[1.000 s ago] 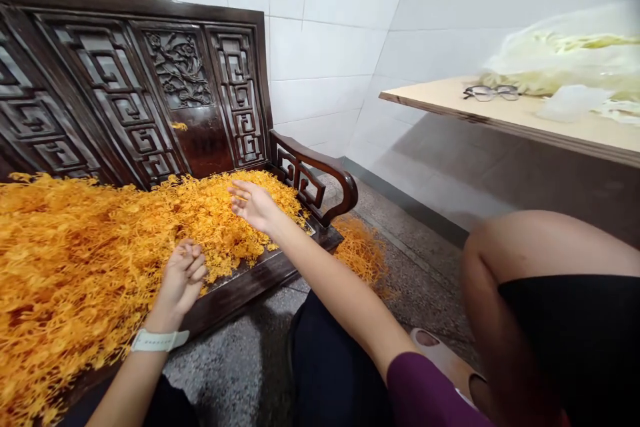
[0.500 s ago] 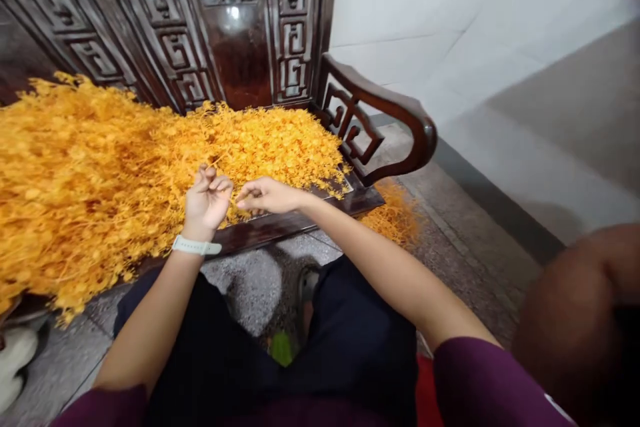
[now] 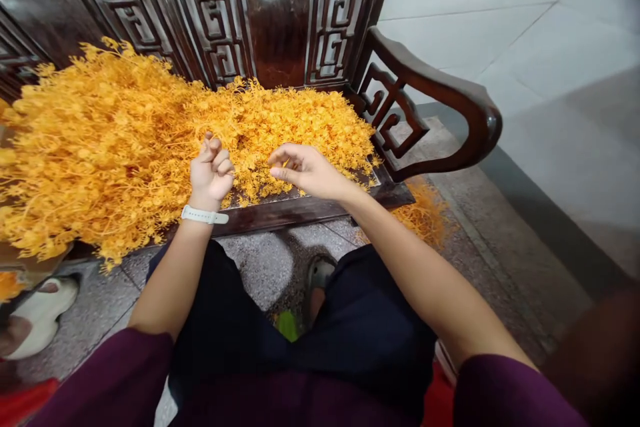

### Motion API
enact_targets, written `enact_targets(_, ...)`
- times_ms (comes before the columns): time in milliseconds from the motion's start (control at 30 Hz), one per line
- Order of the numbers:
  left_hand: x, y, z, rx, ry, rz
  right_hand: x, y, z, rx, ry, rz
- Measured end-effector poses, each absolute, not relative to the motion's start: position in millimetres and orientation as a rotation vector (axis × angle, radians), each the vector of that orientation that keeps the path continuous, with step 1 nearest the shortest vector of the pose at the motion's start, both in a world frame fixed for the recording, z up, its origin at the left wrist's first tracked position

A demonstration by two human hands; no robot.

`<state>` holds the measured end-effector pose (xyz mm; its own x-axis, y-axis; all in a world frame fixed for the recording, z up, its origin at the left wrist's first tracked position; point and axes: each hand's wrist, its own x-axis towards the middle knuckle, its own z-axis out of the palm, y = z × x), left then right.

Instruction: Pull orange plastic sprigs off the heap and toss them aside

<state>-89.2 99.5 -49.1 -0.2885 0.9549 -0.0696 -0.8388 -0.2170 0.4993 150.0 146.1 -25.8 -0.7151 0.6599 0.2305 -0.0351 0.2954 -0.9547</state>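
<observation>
A big heap of orange artificial sprigs [image 3: 115, 140] covers the seat of a dark carved wooden bench [image 3: 280, 20]. My left hand [image 3: 211, 170], with a white watch band at the wrist, is curled into a loose fist over the front of the heap; I cannot make out what is inside it. My right hand [image 3: 303, 170] hovers just to the right, thumb and fingers pinched on a small orange sprig piece [image 3: 286, 161]. Both hands are above the bench's front edge [image 3: 300, 210].
The bench armrest [image 3: 440, 107] curves up at the right. More orange sprigs [image 3: 425, 213] lie on the speckled floor beside it. A white shoe [image 3: 40, 310] sits at the left. White tiled wall [image 3: 500, 27] rises at the right. My dark-clad knees fill the foreground.
The view has tilted down and toward the bench. My right hand drew back from the heap and closed into a pinch beside my left hand, which rose slightly.
</observation>
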Motion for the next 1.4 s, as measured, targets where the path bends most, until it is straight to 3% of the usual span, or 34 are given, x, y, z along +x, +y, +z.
enact_targets(233, -64.4, 95.4, -52.5, 0.413, 0.645, 1.679, 130.8, 132.6, -53.1, -0.515, -2.156, 1.16)
enact_targets(600, -53.7, 90.3, -50.4, 0.424, 0.701, 1.402, 126.3, 134.9, -41.0, -0.417, -1.802, 1.539)
enact_targets(933, -47.8, 68.1, -43.8, 0.397, 0.505, 1.394, 130.4, 113.5, -13.8, -0.485, -1.324, 1.824)
enact_targets(1233, -55.6, 45.3, -39.3, 0.391, 0.394, 1.31, 124.5, 117.9, 2.9, -0.647, -1.365, 1.631)
enact_targets(1400, -72.9, 41.0, -64.0, 0.517, 0.507, 1.163, 180.9, 169.3, 49.8, -0.605, -1.186, 1.226)
